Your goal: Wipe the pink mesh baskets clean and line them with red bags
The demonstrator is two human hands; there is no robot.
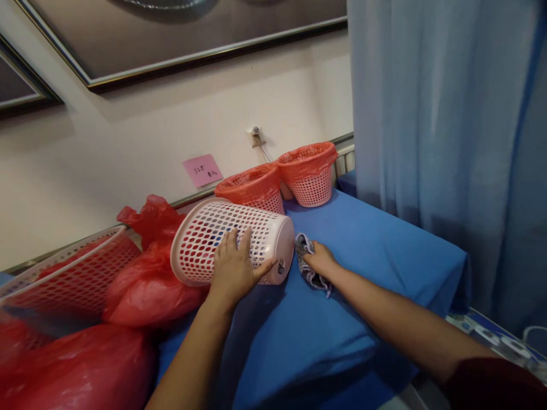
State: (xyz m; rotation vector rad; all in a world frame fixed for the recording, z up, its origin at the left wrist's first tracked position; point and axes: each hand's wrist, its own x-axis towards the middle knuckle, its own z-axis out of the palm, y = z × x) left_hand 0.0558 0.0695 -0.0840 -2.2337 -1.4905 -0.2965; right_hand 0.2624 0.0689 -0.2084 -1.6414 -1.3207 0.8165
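A pale pink perforated wastebasket point(200, 245) lies tipped on its side, its round base turned to the right. My left hand point(235, 259) rests on its wall, fingers spread over the holes and thumb reaching toward the base. Just right of that base, my right hand point(321, 261) is closed around a bunched grey patterned cloth point(308, 265) with a pale fringed edge. The cloth is close to the basket's bottom; whether it touches cannot be made out. Blue fabric point(299, 330) covers the surface beneath.
Two more wastebaskets point(314, 185) with red liners stand against the wall. Filled red plastic bags point(141, 290) and a larger basket point(81, 273) crowd the left. A blue curtain point(410, 142) hangs at right. A pink note point(203, 169) and a socket point(255, 136) are on the wall.
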